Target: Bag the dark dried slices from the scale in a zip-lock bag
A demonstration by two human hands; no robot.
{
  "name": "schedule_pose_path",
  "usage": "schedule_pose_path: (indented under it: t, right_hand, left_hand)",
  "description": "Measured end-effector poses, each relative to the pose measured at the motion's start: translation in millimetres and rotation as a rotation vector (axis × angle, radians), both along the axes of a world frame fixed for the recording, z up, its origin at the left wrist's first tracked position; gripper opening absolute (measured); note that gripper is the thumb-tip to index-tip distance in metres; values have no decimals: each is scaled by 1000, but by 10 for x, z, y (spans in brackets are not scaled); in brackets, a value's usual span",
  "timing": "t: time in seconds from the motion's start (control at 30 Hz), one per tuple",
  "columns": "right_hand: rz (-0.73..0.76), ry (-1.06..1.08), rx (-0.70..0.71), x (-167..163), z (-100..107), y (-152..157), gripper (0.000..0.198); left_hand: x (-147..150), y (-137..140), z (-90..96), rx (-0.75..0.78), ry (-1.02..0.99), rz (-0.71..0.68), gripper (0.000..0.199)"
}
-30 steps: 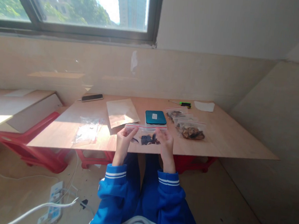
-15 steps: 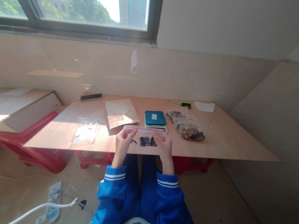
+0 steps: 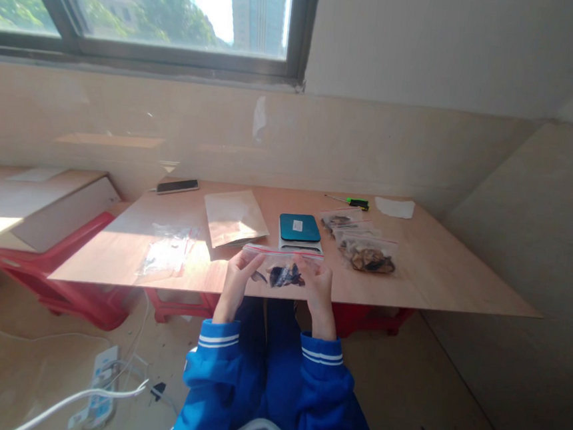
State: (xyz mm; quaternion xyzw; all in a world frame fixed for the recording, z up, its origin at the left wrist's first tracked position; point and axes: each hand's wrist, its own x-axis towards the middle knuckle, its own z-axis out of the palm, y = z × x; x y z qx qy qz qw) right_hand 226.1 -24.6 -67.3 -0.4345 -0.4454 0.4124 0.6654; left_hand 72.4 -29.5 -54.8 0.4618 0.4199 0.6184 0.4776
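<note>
Head view takes in a low wooden table [image 3: 436, 275] under a window, and both of the person's hands work at its near edge, about 6 o'clock from the table's middle. Between them hangs a clear zip bag [image 3: 282, 268] with a red strip along its top and a small dark clump of contents inside. The left hand [image 3: 237, 279] pinches the bag's upper left corner with fingers closed on the plastic; the right hand [image 3: 316, 286] grips the upper right the same way. The red strip runs straight and flat from one hand to the other, so the bag looks already filled and at the stage of being pressed shut; whether the seal is fully closed cannot be told.

At 12 o'clock from the bag, just beyond it, sits a small scale [image 3: 299, 229] with a teal top. At 2 o'clock lie filled bags [image 3: 366, 254] of brownish pieces, apparently finished. At 9 o'clock a loose pile of empty clear bags [image 3: 165, 252] suggests more remain. A brown envelope [image 3: 235, 217] lies at 11 o'clock.
</note>
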Motion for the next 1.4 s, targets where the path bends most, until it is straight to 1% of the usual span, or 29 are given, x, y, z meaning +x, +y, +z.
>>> schedule_pose_path:
  t: [0.07, 0.1, 0.13, 0.23, 0.3, 0.47, 0.6, 0.77, 0.9, 0.97, 1.03, 1.07, 1.13, 1.2, 1.3, 1.4]
  right_hand:
    - [81, 26, 16, 23, 27, -29, 49]
    - [123, 33, 11, 32, 37, -44, 55]
    - [164, 35, -7, 37, 43, -58, 56]
    - [211, 11, -62, 44, 22, -75, 38]
    - [200, -14, -85, 38, -9, -67, 32]
    - [166, -103, -125, -2, -21, -51, 31]
    - [82, -185, -68, -6, 20, -66, 30]
    - [1, -197, 1, 35, 27, -59, 24]
    - [76, -184, 17, 66, 103, -91, 24]
    - [67, -212, 80, 101, 174, -125, 33]
    - [-16, -308, 169, 151, 243, -160, 41]
    - [-65, -394, 211, 177, 273, -175, 39]
    - [-136, -604, 274, 212, 314, -199, 27]
    - [-157, -782, 306, 214, 330, -213, 16]
    - [-164, -898, 307, 169, 324, -221, 9]
    - [-165, -929, 307, 131, 316, -226, 10]
  left_hand:
    - [-5, -7, 4, -10, 6, -63, 30]
    - [-4, -8, 1, -19, 1, -72, 30]
    - [-2, -7, -6, -32, -9, -64, 29]
    - [-7, 2, -45, -66, -44, 1, 27]
    - [-28, 10, -73, -78, -49, 20, 28]
    - [-89, 18, -101, -87, -40, 52, 29]
    - [-102, -5, -60, -82, -26, 32, 29]
    - [-81, -48, -7, -69, 20, -45, 30]
    - [-61, -52, -17, -59, 26, 0, 28]
    - [-66, -51, -17, -48, 29, 22, 28]
    - [-77, -57, -4, -40, 56, 42, 29]
    - [-80, -62, 7, -36, 80, 47, 29]
    - [-79, -75, 33, -14, 143, 48, 27]
    - [-67, -87, 58, 31, 203, 42, 23]
    - [-43, -98, 86, 91, 261, 42, 20]
    - [-34, -100, 102, 108, 267, 59, 19]
